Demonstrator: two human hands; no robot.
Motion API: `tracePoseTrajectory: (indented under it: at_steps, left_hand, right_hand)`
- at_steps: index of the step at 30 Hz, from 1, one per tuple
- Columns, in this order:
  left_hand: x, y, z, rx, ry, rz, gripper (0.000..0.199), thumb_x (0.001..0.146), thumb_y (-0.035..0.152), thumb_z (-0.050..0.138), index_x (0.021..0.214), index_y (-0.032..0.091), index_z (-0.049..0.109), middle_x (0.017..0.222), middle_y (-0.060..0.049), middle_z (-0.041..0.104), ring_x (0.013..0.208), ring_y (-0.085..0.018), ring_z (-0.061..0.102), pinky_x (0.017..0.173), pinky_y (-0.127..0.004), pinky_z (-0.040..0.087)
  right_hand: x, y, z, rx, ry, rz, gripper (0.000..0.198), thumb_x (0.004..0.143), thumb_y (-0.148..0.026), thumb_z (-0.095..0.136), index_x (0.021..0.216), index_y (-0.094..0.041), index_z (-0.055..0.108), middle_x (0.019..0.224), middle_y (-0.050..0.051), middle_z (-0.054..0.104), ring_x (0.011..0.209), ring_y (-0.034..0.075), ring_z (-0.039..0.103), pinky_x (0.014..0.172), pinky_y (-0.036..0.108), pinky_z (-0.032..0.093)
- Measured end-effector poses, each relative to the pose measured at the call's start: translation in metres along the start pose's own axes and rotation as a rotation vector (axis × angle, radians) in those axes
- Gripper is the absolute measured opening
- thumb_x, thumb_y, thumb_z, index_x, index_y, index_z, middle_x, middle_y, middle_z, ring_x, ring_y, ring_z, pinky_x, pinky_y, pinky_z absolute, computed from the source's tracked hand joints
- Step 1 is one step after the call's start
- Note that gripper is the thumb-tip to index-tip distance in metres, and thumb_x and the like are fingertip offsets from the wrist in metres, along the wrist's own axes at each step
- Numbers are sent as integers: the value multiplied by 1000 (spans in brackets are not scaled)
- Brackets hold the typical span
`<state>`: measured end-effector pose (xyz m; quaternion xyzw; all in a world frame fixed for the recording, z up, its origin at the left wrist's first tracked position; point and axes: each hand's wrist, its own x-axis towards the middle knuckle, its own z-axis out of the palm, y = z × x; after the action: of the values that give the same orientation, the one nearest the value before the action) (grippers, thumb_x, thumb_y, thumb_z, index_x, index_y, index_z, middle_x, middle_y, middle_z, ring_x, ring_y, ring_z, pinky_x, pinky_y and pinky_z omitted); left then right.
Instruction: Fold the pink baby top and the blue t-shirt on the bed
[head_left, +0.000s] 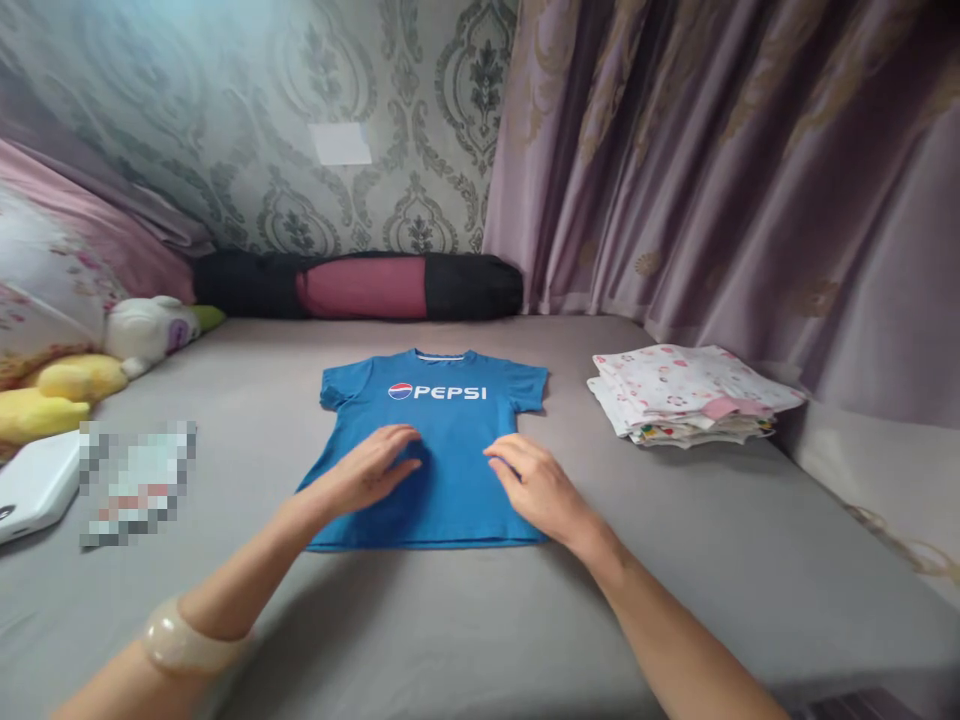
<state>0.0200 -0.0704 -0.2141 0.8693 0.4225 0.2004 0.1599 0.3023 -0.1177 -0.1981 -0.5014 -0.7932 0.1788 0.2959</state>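
Note:
A blue T-shirt [450,490] with a white PEPSI print lies spread flat, front side up, its collar away from me and its hem towards me. Over its left half hovers my left hand [379,465], thumb and fingers apart, with nothing in it. My right hand [536,488] is above the shirt's right edge, fingers bent and parted from the thumb, also holding nothing. Whether the fingertips touch the cloth is hard to tell. A pale bangle [187,640] circles my left wrist.
Folded patterned cloths [686,385] are stacked on the grey bed sheet [465,620] at right. A black and maroon bolster [360,287] lies along the wall. Plush toys [150,330], a white device [41,480] and a blurred-out packet [139,485] are on the left. Curtains [675,170] hang at right.

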Motion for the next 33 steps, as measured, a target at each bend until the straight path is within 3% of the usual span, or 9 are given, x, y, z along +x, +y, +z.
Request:
tracePoseTrajectory:
  at_steps: [3, 6, 15, 22, 25, 27, 30, 33]
  left_hand:
    - [-4, 25, 22, 37, -114, 47, 55, 94, 51, 40, 140, 19, 43, 148, -12, 42, 139, -24, 34, 114, -40, 30]
    - [-9, 26, 31, 113, -166, -22, 59, 95, 54, 34, 145, 23, 37, 155, -9, 32, 144, -25, 25, 117, -44, 21]
    - [-52, -47, 8, 363, -58, -406, 63, 95, 54, 27, 148, 22, 33, 157, -9, 26, 145, -27, 21, 116, -48, 20]
    - [-60, -49, -11, 493, -151, -507, 59, 95, 47, 25, 149, 23, 32, 156, -4, 30, 145, -27, 21, 115, -48, 22]
    - [-51, -39, -11, 532, -127, -467, 55, 94, 45, 31, 142, 19, 44, 150, -9, 41, 143, -29, 27, 114, -52, 22]
    - [-40, -24, -4, 502, -85, -356, 50, 94, 42, 35, 134, 17, 51, 146, -12, 46, 141, -29, 32, 114, -50, 25]
    - [-16, 15, 18, 359, -75, -153, 47, 95, 41, 38, 134, 19, 50, 144, -12, 48, 139, -28, 36, 112, -47, 32]
    - [10, 61, 47, 280, -161, -89, 57, 95, 45, 36, 139, 9, 44, 147, -19, 42, 139, -31, 33, 112, -47, 33]
  right_hand:
    - [0, -6, 17, -170, -182, -125, 47, 98, -39, 39, 136, -15, 51, 148, 11, 41, 141, 24, 30, 118, 44, 19]
    - [-5, -6, 26, -231, -327, -89, 59, 99, -47, 30, 147, -13, 35, 156, 12, 24, 146, 25, 15, 119, 46, 13]
    - [-8, -3, 24, -229, -395, -50, 62, 100, -51, 22, 150, -16, 28, 159, 9, 13, 147, 24, 7, 120, 46, 9]
    - [-11, -1, 27, -241, -405, -47, 63, 99, -52, 20, 151, -16, 27, 159, 8, 12, 147, 23, 6, 120, 45, 8]
    - [-6, -2, 23, -237, -397, -54, 63, 98, -53, 27, 149, -15, 32, 158, 11, 19, 146, 26, 13, 118, 46, 13]
    - [7, -2, 20, -229, -377, -71, 53, 99, -47, 33, 140, -16, 46, 151, 13, 36, 141, 26, 28, 116, 44, 21]
    - [41, 1, 23, -188, -308, -62, 42, 100, -25, 26, 119, -18, 63, 126, 10, 62, 122, 19, 52, 108, 35, 33]
    - [78, 12, 34, -170, -178, 21, 42, 98, -19, 27, 126, -9, 56, 132, 14, 57, 126, 16, 48, 108, 28, 32]
